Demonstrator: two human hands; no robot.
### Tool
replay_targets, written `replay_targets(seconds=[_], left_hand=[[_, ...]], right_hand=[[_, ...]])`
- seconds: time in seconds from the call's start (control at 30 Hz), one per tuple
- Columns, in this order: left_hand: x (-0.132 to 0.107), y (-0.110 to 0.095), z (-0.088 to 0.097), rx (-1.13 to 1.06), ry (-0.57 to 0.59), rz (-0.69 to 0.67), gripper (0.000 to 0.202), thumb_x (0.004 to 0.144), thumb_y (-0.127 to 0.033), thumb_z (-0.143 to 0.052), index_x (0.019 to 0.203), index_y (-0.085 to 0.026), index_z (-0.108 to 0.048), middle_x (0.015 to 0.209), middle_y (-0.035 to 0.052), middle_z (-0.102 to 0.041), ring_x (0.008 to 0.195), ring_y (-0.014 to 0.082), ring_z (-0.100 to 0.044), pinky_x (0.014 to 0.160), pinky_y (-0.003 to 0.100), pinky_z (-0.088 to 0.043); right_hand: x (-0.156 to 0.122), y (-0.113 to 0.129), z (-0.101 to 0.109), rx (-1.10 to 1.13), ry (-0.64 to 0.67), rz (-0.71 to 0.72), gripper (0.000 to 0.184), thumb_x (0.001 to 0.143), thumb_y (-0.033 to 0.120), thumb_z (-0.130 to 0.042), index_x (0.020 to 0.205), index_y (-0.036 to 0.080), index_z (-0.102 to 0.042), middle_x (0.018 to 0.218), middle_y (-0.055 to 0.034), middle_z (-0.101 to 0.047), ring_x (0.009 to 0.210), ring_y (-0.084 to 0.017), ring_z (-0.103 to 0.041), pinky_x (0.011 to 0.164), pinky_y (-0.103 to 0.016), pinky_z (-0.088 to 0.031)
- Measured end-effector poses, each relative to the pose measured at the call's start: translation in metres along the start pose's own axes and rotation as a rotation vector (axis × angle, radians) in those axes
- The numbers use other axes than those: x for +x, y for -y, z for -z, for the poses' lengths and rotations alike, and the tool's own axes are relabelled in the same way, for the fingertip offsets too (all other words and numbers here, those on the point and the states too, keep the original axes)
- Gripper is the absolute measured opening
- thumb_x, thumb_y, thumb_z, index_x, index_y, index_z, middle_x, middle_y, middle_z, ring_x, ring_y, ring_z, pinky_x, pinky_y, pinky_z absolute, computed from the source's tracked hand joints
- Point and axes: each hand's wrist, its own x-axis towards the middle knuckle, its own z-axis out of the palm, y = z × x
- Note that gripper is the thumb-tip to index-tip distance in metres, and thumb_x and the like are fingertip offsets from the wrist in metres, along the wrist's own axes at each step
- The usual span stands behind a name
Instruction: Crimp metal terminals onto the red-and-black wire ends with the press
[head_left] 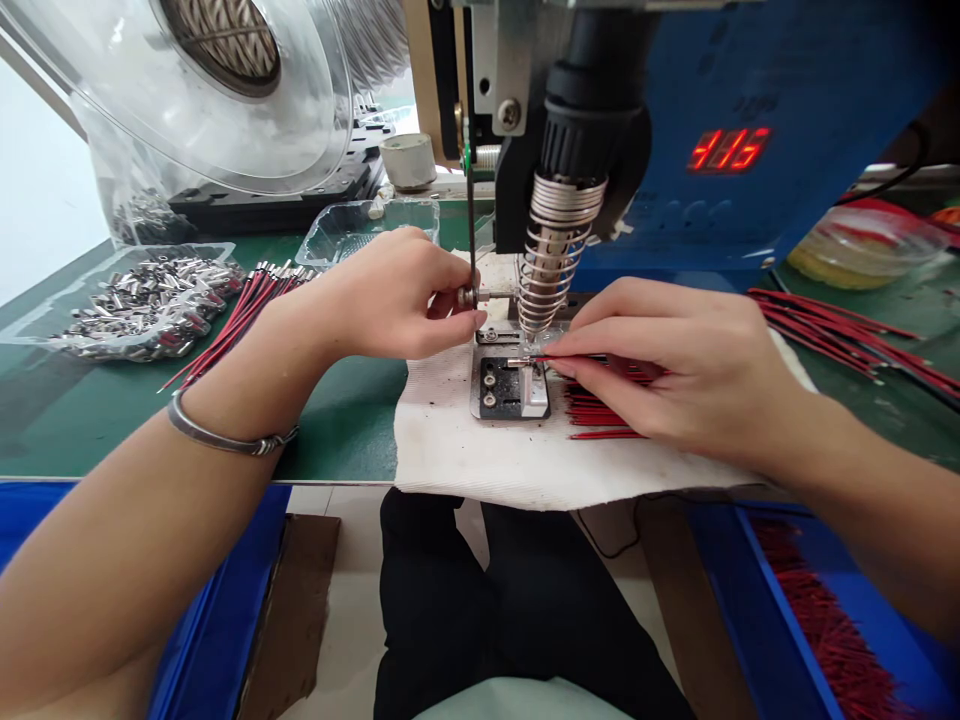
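Spring holder [559, 255] low over fixture [510, 385]; bare green bench [352, 420] left.

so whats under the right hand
A bundle of red wires lies on the white cloth under the right hand; the palm covers how far it runs.

The right hand [675, 375] hides part of the red wires [600, 412]; display digits [729, 149] are blurred.

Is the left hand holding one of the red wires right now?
No, the left hand pinches a small metal knob on the machine, while the right hand holds the red wire at the fixture.
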Motion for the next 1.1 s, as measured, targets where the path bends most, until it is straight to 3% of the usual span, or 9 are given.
replay_targets(seconds=[0.27,0.57,0.73,1.1], left_hand=[[0.0004,0.0037,-0.0027,-0.001,-0.014,-0.015,0.031,0.09,-0.034,-0.063,0.065,-0.029,-0.045,0.051,-0.0011,-0.051,0.051,0.0185,-0.043,0.064,0.043,-0.038],[-0.0008,0.0044,-0.0013,-0.009,-0.001,-0.008,0.031,0.092,-0.031,-0.065,0.067,-0.03,-0.047,0.052,-0.0007,-0.055,0.051,0.0197,-0.045,0.064,0.044,-0.039],[-0.0003,0.0031,-0.0018,-0.013,0.002,0.006,0.031,0.09,-0.033,-0.064,0.067,-0.03,-0.044,0.053,-0.001,-0.053,0.053,0.0195,-0.043,0.065,0.044,-0.038],[-0.0001,0.0011,0.0001,-0.023,0.018,0.017,0.03,0.089,-0.031,-0.065,0.068,-0.031,-0.043,0.051,-0.0025,-0.048,0.054,0.0198,-0.041,0.067,0.044,-0.037]], right_hand=[[0.0023,0.0015,0.001,0.016,0.018,-0.012,0.023,0.115,0.011,-0.08,0.117,0.028,-0.094,0.112,-0.0057,-0.092,0.093,-0.025,-0.09,0.082,-0.038,-0.079],[0.0016,0.0017,0.0011,0.007,0.006,-0.007,0.018,0.116,0.012,-0.081,0.117,0.025,-0.093,0.111,-0.0043,-0.093,0.09,-0.022,-0.089,0.081,-0.035,-0.08],[0.0018,0.0016,0.0014,-0.001,0.014,-0.012,0.026,0.114,0.009,-0.079,0.116,0.03,-0.094,0.111,-0.0048,-0.093,0.087,-0.024,-0.089,0.08,-0.038,-0.081],[0.0027,0.002,0.001,0.027,0.009,0.0,0.022,0.115,0.009,-0.079,0.116,0.026,-0.093,0.113,-0.0049,-0.094,0.094,-0.022,-0.09,0.085,-0.036,-0.08]])
